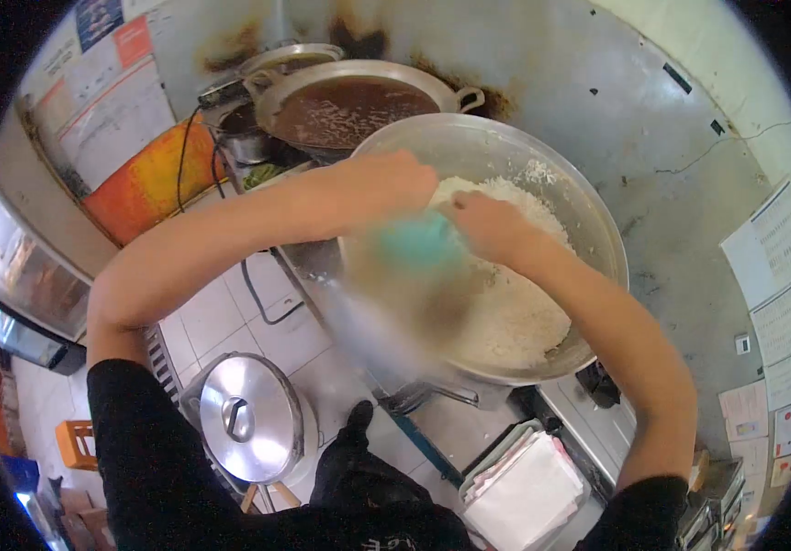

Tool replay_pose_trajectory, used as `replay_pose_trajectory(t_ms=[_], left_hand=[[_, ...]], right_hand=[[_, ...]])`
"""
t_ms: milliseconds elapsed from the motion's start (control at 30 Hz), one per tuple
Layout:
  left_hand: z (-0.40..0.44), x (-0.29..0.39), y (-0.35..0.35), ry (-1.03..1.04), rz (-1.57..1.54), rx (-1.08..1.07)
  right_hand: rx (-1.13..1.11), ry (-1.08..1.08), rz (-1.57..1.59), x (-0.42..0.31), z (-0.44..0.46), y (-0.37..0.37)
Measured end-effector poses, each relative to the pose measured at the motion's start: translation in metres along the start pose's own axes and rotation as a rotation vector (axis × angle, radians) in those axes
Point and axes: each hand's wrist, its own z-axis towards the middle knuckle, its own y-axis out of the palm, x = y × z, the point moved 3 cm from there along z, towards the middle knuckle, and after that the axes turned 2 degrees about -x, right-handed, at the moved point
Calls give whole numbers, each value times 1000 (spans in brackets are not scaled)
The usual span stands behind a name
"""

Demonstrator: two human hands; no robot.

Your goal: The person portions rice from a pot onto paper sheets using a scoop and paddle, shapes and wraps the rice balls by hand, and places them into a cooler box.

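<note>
Black short sleeves [143,432] are framing the view, with both bare forearms reaching over a wide, round silver metal pan [602,243]. Motion-blurred, a pale, baglike sheet with a turquoise patch [414,241] is hanging just below the hands, over the pan's near side. The right hand [489,222] is pinching its upper edge; the left hand [391,188] is forming a loose fist, but I cannot tell whether it is gripping too. White, grainy food, probably rice [519,321], is lying inside the pan. Good handling is probably calling for firm, even holds and for guiding the loose lower part inward, clear of the rim. Blur is hiding the sheet's outline, any contents and part of the near rim; curled fingers are concealing the left fingertips.
</note>
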Motion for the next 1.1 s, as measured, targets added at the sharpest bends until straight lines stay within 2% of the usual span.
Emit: replay_pose_trajectory(t_ms=[100, 167, 200, 267, 300, 333, 400, 467, 533, 600, 633, 667, 700, 767, 800, 833, 900, 967, 1000, 1033, 1067, 1100], left_hand=[[18, 1, 12, 159, -138, -89], [32, 9, 30, 56, 20, -377], [41, 10, 32, 60, 13, -381], [55, 5, 59, 108, 135, -619], [62, -2, 75, 127, 171, -701], [78, -10, 97, 350, 92, -710], [94, -8, 134, 570, 14, -706], [105, -9, 165, 55, -113, -974], [109, -8, 203, -223, -159, -1083], [109, -19, 243, -164, -224, -925], [108, -16, 237, -173, -205, -935], [106, -12, 220, -320, -266, -887], [104, -4, 200, -463, -327, -834], [104, 8, 164, -605, -371, -785], [108, 7, 142, -456, -218, -748], [112, 3, 121, -308, -76, -710], [115, -20, 98, -11, 211, -665], [121, -22, 68, 3, 426, -631], [129, -10, 42, -133, 499, -607], [136, -5, 30, -156, 569, -641], [145, -7, 26, -174, 642, -673], [159, -17, 33, -176, 640, -688]], right_hand=[[-67, -50, -62, 23, 47, 73], [-36, -228, -115, 33, 64, 95], [-43, -225, -109, 42, 68, 94], [-87, -406, -269, 52, 59, 82], [-204, -280, -250, 56, 48, 62], [-318, -153, -235, 63, 33, 36], [-272, -29, -315, 85, -10, 2], [-61, 118, -172, 101, -58, -34], [103, 239, -132, 91, -111, -81], [171, 389, -143, 82, -158, -112], [280, 403, -109, 75, -182, -122], [387, 420, -73, 66, -209, -129], [371, 526, -45, 59, -237, -135], [390, 682, -28, 46, -297, -131], [420, 731, -36, 41, -332, -122], [437, 902, 37, 37, -371, -110], [513, 1068, 78, 24, -429, -83], [562, 1056, 62, 10, -450, -69], [510, 1130, 124, 1, -450, -68], [456, 1204, 182, -5, -455, -65], [442, 1200, 198, -9, -462, -54], [453, 1135, 84, -16, -467, -41]])
